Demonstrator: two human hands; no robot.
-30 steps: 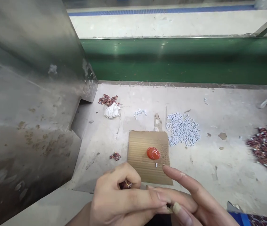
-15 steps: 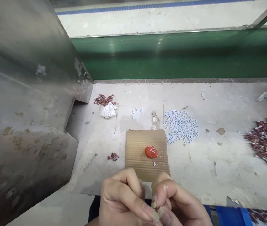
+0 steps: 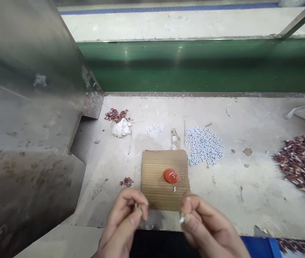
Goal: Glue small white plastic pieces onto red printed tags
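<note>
My left hand (image 3: 124, 218) is closed in a pinch around a small brownish piece (image 3: 137, 206), mostly hidden by the fingertips. To its right, my right hand (image 3: 208, 224) pinches a small white curved piece (image 3: 181, 219) between thumb and forefinger. The two hands are apart, in front of a corrugated cardboard sheet (image 3: 155, 182). On that sheet sits a glossy orange-red blob (image 3: 171, 176), with a single white S-shaped piece (image 3: 174, 189) just below it. A heap of similar pale pieces (image 3: 203, 146) lies right of the cardboard.
Dark red pieces form a large pile (image 3: 303, 168) at the right, a small cluster (image 3: 127, 181) and another pile (image 3: 117, 115) at the left. Crumpled white tissue (image 3: 122, 128) lies there too. A metal panel (image 3: 28, 125) rises on the left; a green belt (image 3: 195, 68) runs behind.
My hands were together at the fingertips and have moved apart, left hand leftward, right hand slightly rightward. Small pieces now show in the fingertips. The camera view has shifted slightly.
</note>
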